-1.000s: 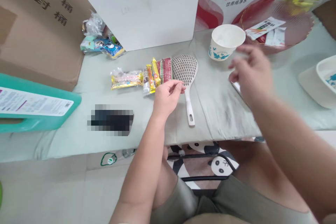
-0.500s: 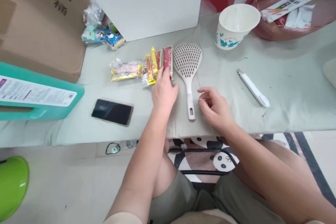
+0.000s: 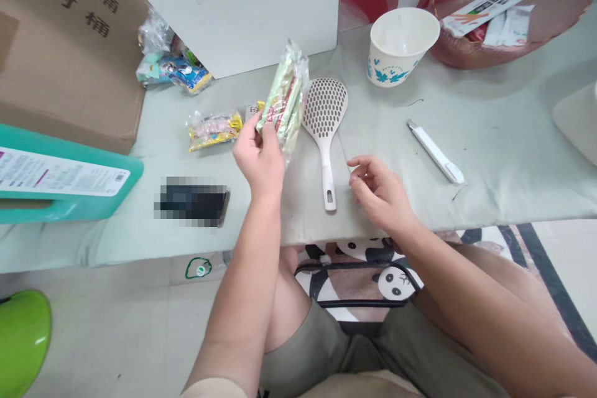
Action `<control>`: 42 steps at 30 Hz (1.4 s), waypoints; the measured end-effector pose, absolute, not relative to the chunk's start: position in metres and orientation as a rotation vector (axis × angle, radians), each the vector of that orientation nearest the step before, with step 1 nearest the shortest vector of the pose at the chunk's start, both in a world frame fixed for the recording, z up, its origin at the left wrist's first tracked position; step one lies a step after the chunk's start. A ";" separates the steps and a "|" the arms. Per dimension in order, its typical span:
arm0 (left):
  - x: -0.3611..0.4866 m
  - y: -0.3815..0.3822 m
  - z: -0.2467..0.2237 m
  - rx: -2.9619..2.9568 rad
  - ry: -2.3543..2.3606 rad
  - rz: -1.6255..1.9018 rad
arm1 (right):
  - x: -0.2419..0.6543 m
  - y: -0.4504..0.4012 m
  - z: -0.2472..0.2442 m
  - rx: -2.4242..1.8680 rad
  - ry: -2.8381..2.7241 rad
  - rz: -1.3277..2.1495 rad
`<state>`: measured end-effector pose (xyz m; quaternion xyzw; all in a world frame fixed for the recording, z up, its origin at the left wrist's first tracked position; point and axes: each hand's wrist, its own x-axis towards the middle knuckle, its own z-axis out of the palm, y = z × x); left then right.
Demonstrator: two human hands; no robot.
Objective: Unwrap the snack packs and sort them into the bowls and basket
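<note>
My left hand [image 3: 263, 152] grips the lower end of a clear plastic packet of green-wrapped snack sticks [image 3: 283, 99], raised above the table and tilted upright. A red strip with lettering runs along it. Just behind my fingers, a small white packet [image 3: 252, 112] with a yellow one is partly hidden. To the left lies a clear-and-yellow snack packet [image 3: 214, 130]. A pale skimmer [image 3: 325, 109] with a perforated head lies flat to the right of the held packet, its handle toward me. My right hand [image 3: 380, 193] rests right of that handle, fingers loosely curled and apart, holding nothing.
A white utility knife [image 3: 436, 152] and a paper cup [image 3: 401, 50] are on the right, near a reddish clear basket [image 3: 466, 56] with packets. On the left are a phone [image 3: 191, 202], a green container [image 3: 65, 174], a cardboard box [image 3: 69, 68] and snack bags [image 3: 172, 68].
My left hand has gone from touching packets on the table to lifting the green-wrapped packet, moving slightly left. My right hand stays beside the skimmer handle. The view has shifted a little.
</note>
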<state>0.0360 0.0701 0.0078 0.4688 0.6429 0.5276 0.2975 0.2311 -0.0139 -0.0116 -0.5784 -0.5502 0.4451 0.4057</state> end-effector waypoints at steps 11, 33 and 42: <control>0.098 0.040 -0.001 0.861 1.143 1.024 | 0.247 -0.010 -0.013 -1.234 -0.971 1.266; 0.095 0.035 -0.015 2.019 1.022 0.846 | 0.268 0.006 -0.015 -1.178 -0.743 1.452; 0.093 0.031 -0.021 1.965 0.961 0.946 | 0.257 0.001 -0.009 -1.102 -0.791 1.532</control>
